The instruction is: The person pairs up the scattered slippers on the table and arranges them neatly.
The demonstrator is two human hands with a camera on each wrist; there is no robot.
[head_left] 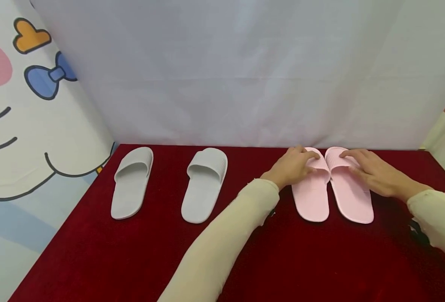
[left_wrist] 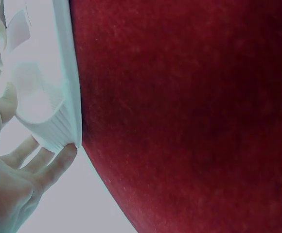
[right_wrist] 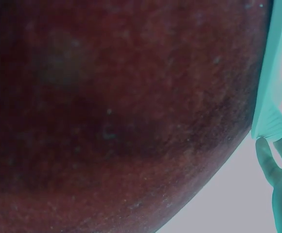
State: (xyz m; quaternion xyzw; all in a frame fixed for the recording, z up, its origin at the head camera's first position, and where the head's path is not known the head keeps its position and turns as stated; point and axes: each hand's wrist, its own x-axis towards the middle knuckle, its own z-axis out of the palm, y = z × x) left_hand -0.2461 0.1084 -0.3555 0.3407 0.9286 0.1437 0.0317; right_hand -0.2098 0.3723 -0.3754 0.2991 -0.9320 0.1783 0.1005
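Observation:
Two pink slippers stand side by side on a red cloth, toes away from me, their straps meeting at the inner edges. My left hand point(head_left: 291, 167) is at the outer side of the left pink slipper point(head_left: 313, 202), with fingers over its ribbed strap. In the left wrist view, the fingertips point(left_wrist: 69, 151) touch the strap's edge and the thumb stands apart. My right hand point(head_left: 377, 175) lies along the outer side of the right pink slipper point(head_left: 354, 205), fingers reaching over its strap. The right wrist view shows spread fingertips point(right_wrist: 263, 145) at that slipper's edge.
Two grey slippers, a left one point(head_left: 128, 197) and a right one point(head_left: 201, 199), stand apart on the left of the red cloth point(head_left: 162, 260). A white curtain point(head_left: 245, 84) hangs behind; a cartoon-printed sheet point(head_left: 26, 138) borders the left side.

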